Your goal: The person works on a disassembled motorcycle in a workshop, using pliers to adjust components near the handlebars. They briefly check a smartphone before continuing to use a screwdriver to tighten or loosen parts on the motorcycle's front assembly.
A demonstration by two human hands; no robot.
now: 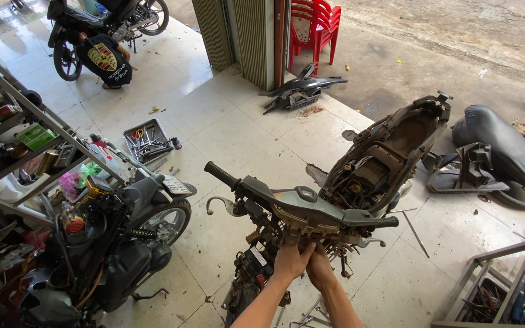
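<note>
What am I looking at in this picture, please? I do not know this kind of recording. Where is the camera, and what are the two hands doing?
There is one picture, taken by a camera worn on a person's head, looking down at that person's own arms. The left hand and the right hand are pressed side by side against the front of a stripped motorbike, just under its handlebar. The bike's covers and seat are off, so wires and frame show. The removed seat lies on the tiled floor to the right, and a dark body panel lies farther back. A tray of tools sits on the floor to the left, near another motorbike. Far back, another person crouches beside a third bike. Whether the hands grip a part or only touch it cannot be seen.
</note>
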